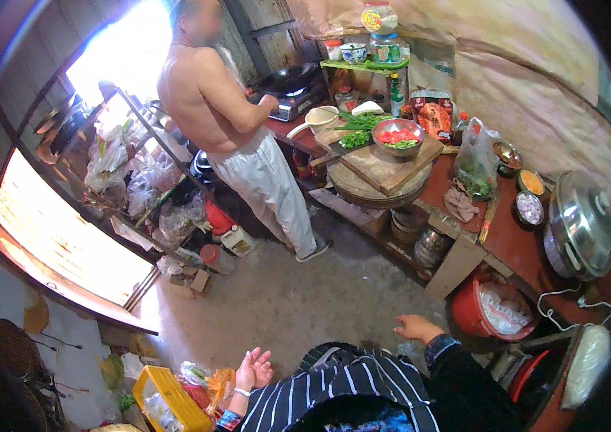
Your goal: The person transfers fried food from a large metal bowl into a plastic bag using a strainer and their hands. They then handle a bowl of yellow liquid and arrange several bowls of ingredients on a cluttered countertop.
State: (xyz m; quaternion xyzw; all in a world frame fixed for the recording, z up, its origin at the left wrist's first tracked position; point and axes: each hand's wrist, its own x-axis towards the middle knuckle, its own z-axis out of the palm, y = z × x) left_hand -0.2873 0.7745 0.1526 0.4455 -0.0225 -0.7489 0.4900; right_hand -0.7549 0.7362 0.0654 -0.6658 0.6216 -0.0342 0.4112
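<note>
My left hand point(253, 370) is held palm up with its fingers loosely curled and apart, holding nothing, above the floor near a yellow plastic crate point(146, 386). Out to the other side, my right hand point(418, 328) hangs over the floor with nothing in it, its fingers partly extended. The nearest thing to it is a red plastic bucket point(465, 308) containing a white bag point(505, 308). A striped apron point(332, 383) covers my front. On the counter ahead, a metal bowl point(400, 150) of chopped red and green vegetables rests on a wooden cutting board point(392, 173).
Another person point(203, 97) stands by a gas stove point(297, 105) bearing a black wok point(289, 78). Small bowls of chopped food point(530, 208) and a lidded steel pot point(586, 227) stand on the red counter point(516, 248). Plastic bags point(149, 183) fill a rack at left.
</note>
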